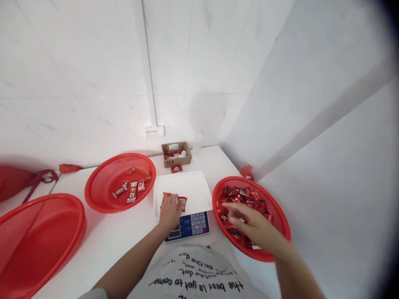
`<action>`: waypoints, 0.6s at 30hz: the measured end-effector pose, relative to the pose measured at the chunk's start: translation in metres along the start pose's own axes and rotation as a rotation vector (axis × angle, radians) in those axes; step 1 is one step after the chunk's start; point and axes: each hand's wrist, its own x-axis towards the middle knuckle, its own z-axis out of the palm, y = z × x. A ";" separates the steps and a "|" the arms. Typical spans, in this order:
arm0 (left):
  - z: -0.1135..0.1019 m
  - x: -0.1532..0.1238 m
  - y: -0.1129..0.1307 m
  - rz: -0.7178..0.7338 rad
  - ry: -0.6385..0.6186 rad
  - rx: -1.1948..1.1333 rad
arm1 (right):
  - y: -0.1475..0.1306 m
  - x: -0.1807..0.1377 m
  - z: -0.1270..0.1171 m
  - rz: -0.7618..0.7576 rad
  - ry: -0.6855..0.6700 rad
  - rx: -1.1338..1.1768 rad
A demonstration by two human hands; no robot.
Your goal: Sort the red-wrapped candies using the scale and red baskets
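My left hand (170, 214) rests on red snack packets (181, 202) lying on the white pan of a scale (193, 187), fingers curled over them. My right hand (254, 227) reaches into a red mesh basket (277, 207) at the right, which is full of red packets (241, 195). Its fingers are spread over the pile and blurred by motion. The scale's blue keypad (195, 224) faces me.
A second red basket (99, 182) holding several packets (132, 189) sits left of the scale. A large red basket (62, 224) stands at the far left. A small cardboard box (176, 153) is at the back by the wall socket (155, 132). White walls close in behind and at the right.
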 end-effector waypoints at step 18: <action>0.010 0.025 -0.020 0.227 0.009 0.366 | 0.104 0.032 0.143 0.115 0.104 -0.302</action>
